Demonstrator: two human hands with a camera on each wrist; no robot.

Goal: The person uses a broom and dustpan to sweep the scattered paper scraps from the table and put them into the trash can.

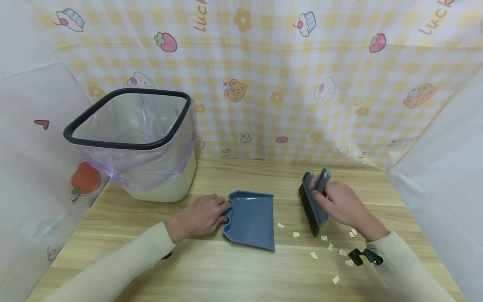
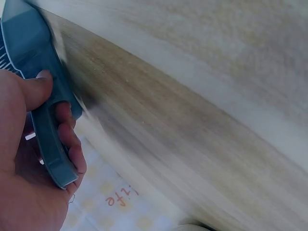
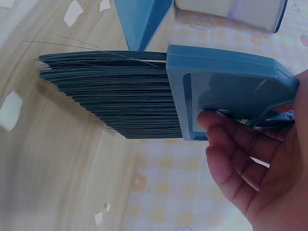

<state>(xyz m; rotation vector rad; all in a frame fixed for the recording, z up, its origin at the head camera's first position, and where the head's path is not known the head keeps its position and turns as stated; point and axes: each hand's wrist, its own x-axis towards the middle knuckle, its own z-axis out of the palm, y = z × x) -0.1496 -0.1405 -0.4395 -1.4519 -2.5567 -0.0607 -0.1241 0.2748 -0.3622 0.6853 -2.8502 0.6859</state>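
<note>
On the wooden table lies a blue-grey dustpan [image 1: 253, 218], its straight front lip facing right. My left hand [image 1: 201, 214] grips its short handle [image 2: 50, 139]; thumb on top, fingers curled around it in the left wrist view. Right of the dustpan, my right hand [image 1: 341, 203] holds a matching hand brush [image 1: 318, 212] by its handle, fingers against the back of its head. The dark bristles [image 3: 120, 96] point down and left, close over the table. Several pale paper scraps [image 1: 296, 235] lie scattered between the dustpan and my right forearm, around and below the brush.
A cream bin [image 1: 166, 191] with a black rim and a clear purplish liner stands at the back left of the table [image 1: 181, 268]. Behind hangs a yellow checked curtain [image 1: 260, 105], with white cloth at both sides. A black wrist strap [image 1: 365, 256] is on my right sleeve.
</note>
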